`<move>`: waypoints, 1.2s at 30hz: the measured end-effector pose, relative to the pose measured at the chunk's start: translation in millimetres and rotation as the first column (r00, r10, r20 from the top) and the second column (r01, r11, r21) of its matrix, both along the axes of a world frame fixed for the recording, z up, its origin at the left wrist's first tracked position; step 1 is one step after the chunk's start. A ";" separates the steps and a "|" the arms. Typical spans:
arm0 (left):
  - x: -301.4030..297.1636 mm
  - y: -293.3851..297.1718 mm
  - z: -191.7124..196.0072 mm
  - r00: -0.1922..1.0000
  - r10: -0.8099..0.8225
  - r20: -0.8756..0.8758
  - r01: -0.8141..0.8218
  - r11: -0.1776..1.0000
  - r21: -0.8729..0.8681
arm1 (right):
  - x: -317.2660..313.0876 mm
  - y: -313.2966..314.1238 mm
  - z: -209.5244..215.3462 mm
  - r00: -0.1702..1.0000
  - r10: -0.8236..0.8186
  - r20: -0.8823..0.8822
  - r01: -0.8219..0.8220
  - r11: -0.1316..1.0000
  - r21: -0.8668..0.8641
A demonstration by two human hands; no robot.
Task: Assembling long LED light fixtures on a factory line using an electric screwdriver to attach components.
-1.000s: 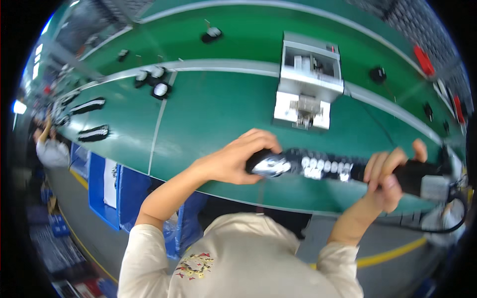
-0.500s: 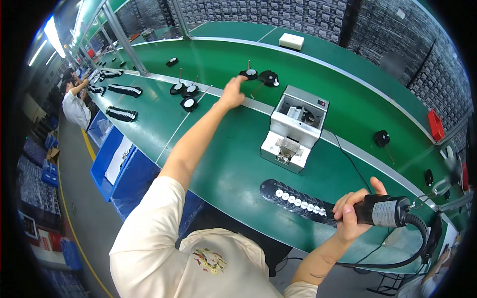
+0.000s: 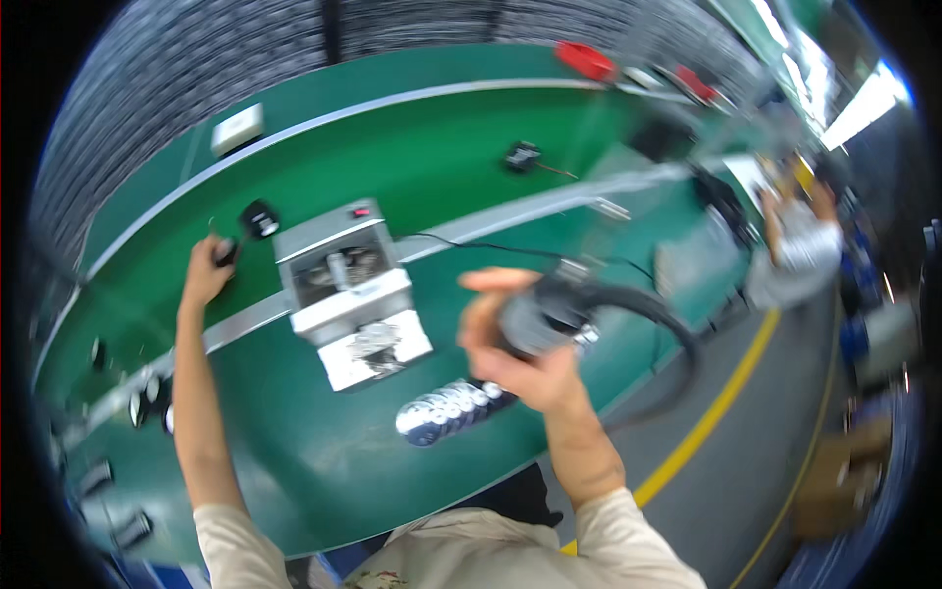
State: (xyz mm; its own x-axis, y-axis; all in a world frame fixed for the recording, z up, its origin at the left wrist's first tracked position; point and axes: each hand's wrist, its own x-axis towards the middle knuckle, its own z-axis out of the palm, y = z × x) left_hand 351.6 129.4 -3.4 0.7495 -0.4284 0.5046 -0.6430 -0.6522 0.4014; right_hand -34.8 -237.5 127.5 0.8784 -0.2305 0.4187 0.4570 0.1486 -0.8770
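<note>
My left hand (image 3: 204, 275) reaches out over the green belt at the far left. Its fingers are closed round a small black round part (image 3: 227, 252), and another black part (image 3: 260, 219) lies just right of it. In my right hand (image 3: 530, 375) is a black corded electric screwdriver (image 3: 535, 322), blurred by motion, its tip hidden. Below it on the bench lies an overlapping row of black parts with white discs (image 3: 446, 414). Between my hands stands a silver screw feeder (image 3: 365, 302) with a white front.
A black part with a thin rod (image 3: 522, 155) lies farther along the belt. Several more parts (image 3: 152, 391) sit at the left. A white box (image 3: 237, 129) and a red bin (image 3: 586, 61) stand on the back ledge. A person (image 3: 800, 236) works at the far right.
The view has swung to the right. My left hand has closed on the black part at the belt. My right hand still grips the screwdriver, which is now tilted differently.
</note>
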 end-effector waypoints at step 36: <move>-347.2 -79.3 49.5 0.756 -0.497 -0.427 0.522 0.850 -0.065 | 0.3 -12.6 0.3 0.993 0.019 0.121 0.007 0.977 -0.212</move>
State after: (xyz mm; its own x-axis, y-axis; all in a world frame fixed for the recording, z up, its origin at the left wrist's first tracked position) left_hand 4.3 50.0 46.1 0.5423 -0.8243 0.1629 -0.6676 -0.3050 0.6792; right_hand -34.5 -250.1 127.8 0.8192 -0.1204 0.5607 0.5614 -0.0312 -0.8269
